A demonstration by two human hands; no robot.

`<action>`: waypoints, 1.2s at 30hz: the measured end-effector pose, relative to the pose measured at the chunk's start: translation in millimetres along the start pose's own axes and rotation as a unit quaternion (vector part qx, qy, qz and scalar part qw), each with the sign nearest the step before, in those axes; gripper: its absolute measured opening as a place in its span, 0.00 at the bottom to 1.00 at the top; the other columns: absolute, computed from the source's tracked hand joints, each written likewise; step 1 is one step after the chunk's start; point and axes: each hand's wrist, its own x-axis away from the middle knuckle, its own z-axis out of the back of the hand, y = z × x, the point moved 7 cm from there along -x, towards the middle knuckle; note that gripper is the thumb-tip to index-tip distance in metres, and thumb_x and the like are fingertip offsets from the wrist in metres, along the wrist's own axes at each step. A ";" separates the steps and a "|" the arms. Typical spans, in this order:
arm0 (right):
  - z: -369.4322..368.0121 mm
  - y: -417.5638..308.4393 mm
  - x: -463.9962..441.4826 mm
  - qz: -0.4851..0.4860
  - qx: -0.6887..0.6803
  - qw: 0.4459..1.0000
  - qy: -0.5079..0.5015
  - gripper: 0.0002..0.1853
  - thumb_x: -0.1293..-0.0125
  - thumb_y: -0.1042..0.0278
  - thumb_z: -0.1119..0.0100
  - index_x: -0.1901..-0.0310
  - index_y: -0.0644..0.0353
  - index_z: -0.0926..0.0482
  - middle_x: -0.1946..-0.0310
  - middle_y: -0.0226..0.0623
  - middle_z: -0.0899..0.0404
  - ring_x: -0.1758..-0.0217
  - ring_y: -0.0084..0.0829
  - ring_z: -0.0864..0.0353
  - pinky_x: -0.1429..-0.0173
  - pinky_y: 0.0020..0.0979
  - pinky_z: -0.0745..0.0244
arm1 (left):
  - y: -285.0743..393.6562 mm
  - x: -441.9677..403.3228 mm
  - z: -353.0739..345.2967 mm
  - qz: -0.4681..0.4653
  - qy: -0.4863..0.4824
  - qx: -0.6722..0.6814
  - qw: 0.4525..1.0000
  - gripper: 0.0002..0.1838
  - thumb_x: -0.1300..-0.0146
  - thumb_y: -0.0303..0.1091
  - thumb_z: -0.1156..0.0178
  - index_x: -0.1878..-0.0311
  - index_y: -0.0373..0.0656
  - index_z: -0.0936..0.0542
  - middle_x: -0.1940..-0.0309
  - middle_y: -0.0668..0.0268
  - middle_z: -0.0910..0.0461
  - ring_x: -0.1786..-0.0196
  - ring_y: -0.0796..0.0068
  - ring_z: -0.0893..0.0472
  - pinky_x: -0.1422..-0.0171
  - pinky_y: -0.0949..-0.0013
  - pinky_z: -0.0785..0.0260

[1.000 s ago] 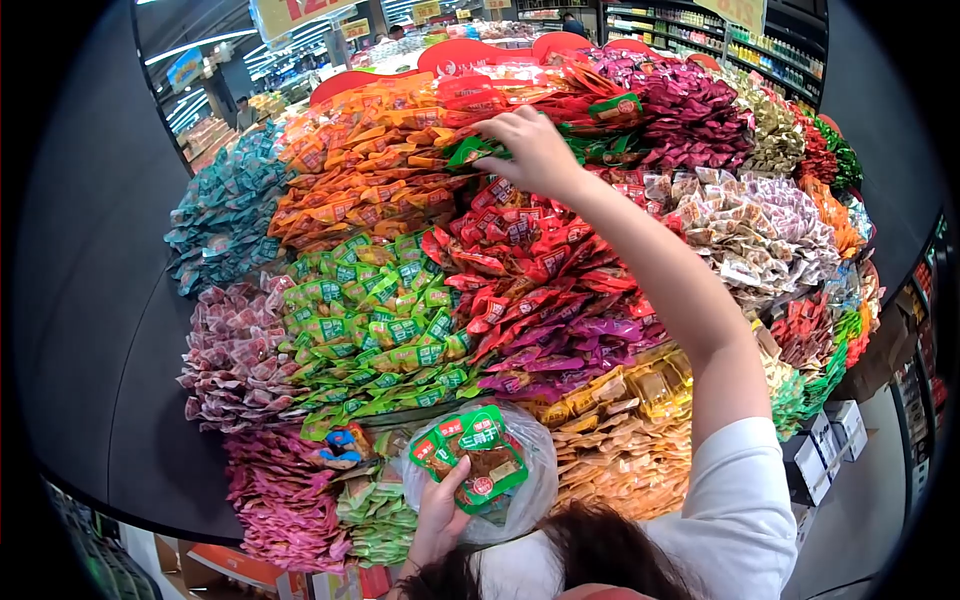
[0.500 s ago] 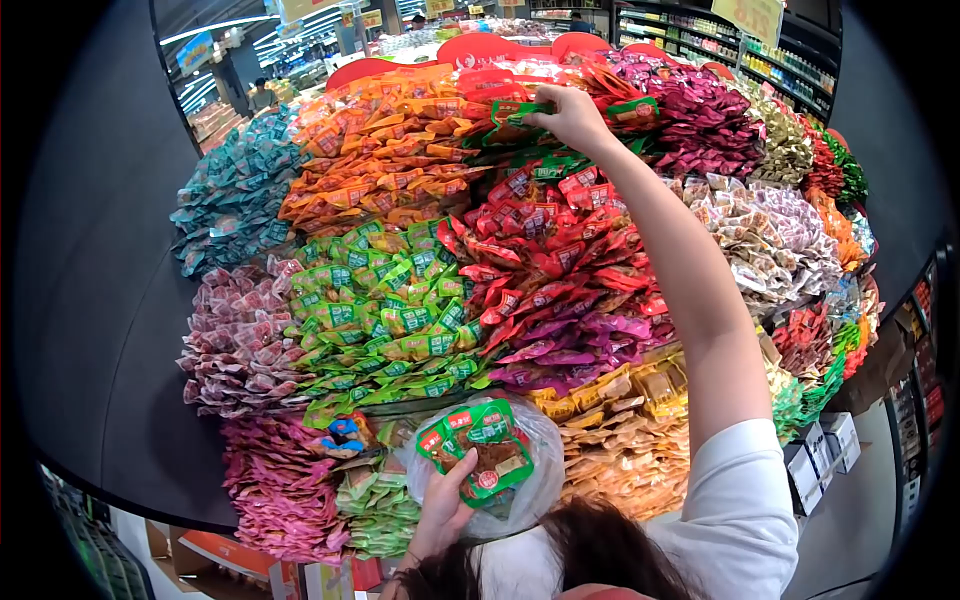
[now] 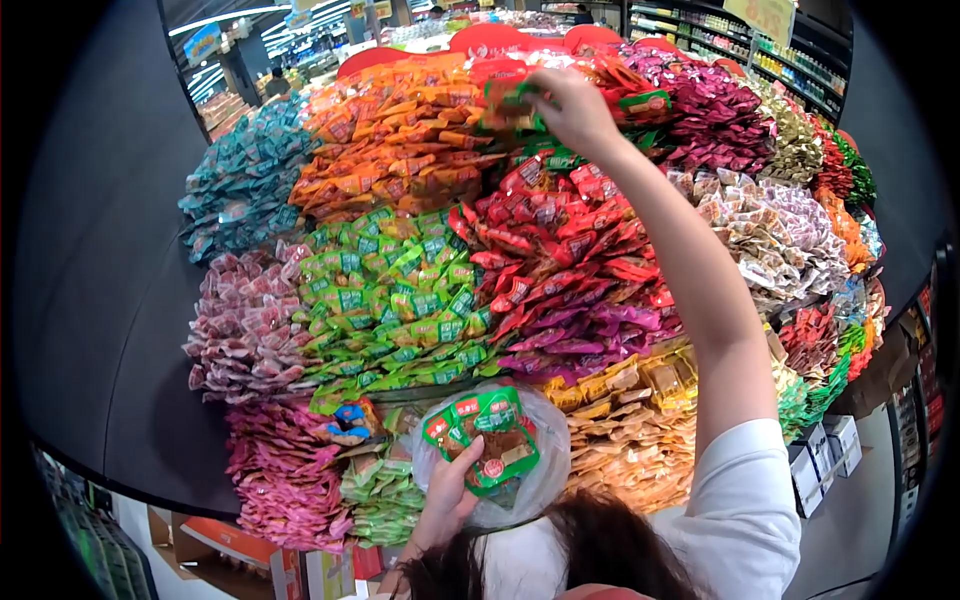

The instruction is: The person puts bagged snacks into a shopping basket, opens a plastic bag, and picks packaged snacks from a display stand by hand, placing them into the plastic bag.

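My left hand (image 3: 452,490) is closed around green-and-red snack packets (image 3: 495,425), with the thumb lying across their front. A clear plastic bag (image 3: 548,425) spreads around and behind those packets. With my arm stretched far out, my right hand (image 3: 575,112) pinches a green snack packet (image 3: 508,98) over the back of the display. That packet is blurred, and the fingertips are partly hidden. Below the right hand lie more dark green packets (image 3: 545,160) and a red packet pile (image 3: 560,235).
Orange packets (image 3: 400,130) and light green packets (image 3: 390,300) are heaped left of my right arm. Maroon packets (image 3: 715,120) and white-wrapped ones (image 3: 775,235) lie to its right. A dark panel (image 3: 90,280) borders the left side; white boxes (image 3: 825,450) stand at right.
The packet in my right hand has gone from sharp to blurred, and the hand has shifted slightly. My left hand still holds its packets and bag. The whole view has shifted a little.
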 end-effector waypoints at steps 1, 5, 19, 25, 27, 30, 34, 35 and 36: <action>9.5 -6.8 -0.3 -0.046 -0.047 0.998 0.009 0.09 0.43 0.65 0.40 0.61 0.58 0.23 0.69 0.39 0.21 0.65 0.44 0.23 0.60 0.38 0.28 | 0.9 -0.6 -0.6 -0.008 -0.007 0.004 1.000 0.24 0.35 0.27 0.47 0.35 0.41 0.38 0.42 0.55 0.29 0.39 0.56 0.28 0.36 0.48 0.35; 25.0 -46.0 31.8 -0.227 -0.342 0.906 -0.109 0.13 0.35 0.63 0.42 0.53 0.61 0.25 0.66 0.30 0.20 0.66 0.20 0.21 0.62 0.25 0.25 | 6.8 3.1 -18.2 0.006 -0.078 0.036 0.996 0.26 0.34 0.30 0.48 0.34 0.40 0.41 0.41 0.54 0.30 0.40 0.57 0.27 0.36 0.52 0.34; 40.6 -259.2 193.3 -0.204 -0.377 0.813 -0.394 0.11 0.44 0.72 0.39 0.60 0.62 0.22 0.69 0.48 0.22 0.64 0.49 0.22 0.59 0.40 0.28 | 14.3 59.6 -30.2 0.007 -0.090 0.151 0.984 0.25 0.36 0.40 0.43 0.39 0.42 0.35 0.46 0.59 0.26 0.46 0.62 0.23 0.38 0.52 0.31; 45.7 -281.3 209.6 -0.184 -0.400 0.857 -0.269 0.11 0.45 0.74 0.36 0.60 0.64 0.23 0.74 0.39 0.22 0.73 0.30 0.26 0.69 0.30 0.32 | 2.0 72.8 -19.2 0.004 -0.028 0.058 0.998 0.22 0.40 0.29 0.41 0.42 0.44 0.31 0.52 0.63 0.23 0.49 0.67 0.21 0.44 0.57 0.26; 48.4 -283.1 213.9 -0.207 -0.379 0.857 -0.282 0.12 0.45 0.74 0.36 0.59 0.63 0.22 0.73 0.38 0.22 0.72 0.31 0.25 0.68 0.30 0.31 | -2.0 74.4 -16.6 0.012 -0.021 0.030 0.999 0.21 0.41 0.26 0.40 0.44 0.44 0.30 0.53 0.64 0.23 0.51 0.68 0.21 0.45 0.58 0.25; 52.6 -287.6 224.1 -0.230 -0.333 0.866 -0.295 0.20 0.49 0.68 0.33 0.53 0.59 0.24 0.60 0.45 0.23 0.57 0.45 0.23 0.57 0.36 0.28 | -7.8 77.0 -8.1 0.004 -0.005 0.044 0.999 0.22 0.42 0.25 0.41 0.43 0.43 0.30 0.52 0.64 0.24 0.50 0.68 0.21 0.45 0.58 0.26; 77.1 -295.4 230.3 -0.254 -0.265 0.911 -0.189 0.38 0.51 0.64 0.29 0.39 0.63 0.36 0.44 0.51 0.35 0.41 0.48 0.33 0.44 0.38 0.31 | -0.2 86.4 -11.0 -0.035 0.002 0.071 0.997 0.22 0.42 0.25 0.43 0.42 0.42 0.31 0.50 0.63 0.24 0.48 0.68 0.22 0.44 0.59 0.26; 73.9 -296.9 240.2 -0.328 -0.368 0.855 -0.164 0.38 0.50 0.65 0.29 0.38 0.64 0.37 0.42 0.50 0.37 0.40 0.45 0.34 0.42 0.38 0.32 | 3.2 87.9 -8.3 -0.070 -0.002 0.047 0.996 0.23 0.41 0.29 0.43 0.41 0.41 0.32 0.49 0.61 0.24 0.47 0.65 0.23 0.43 0.57 0.28; 69.2 -298.7 252.1 -0.395 -0.464 0.781 -0.135 0.39 0.49 0.66 0.29 0.37 0.65 0.39 0.39 0.49 0.38 0.38 0.42 0.34 0.40 0.38 0.33 | 6.6 90.6 -6.8 -0.103 -0.006 0.023 0.994 0.25 0.40 0.33 0.44 0.39 0.40 0.34 0.48 0.59 0.25 0.45 0.62 0.24 0.41 0.55 0.30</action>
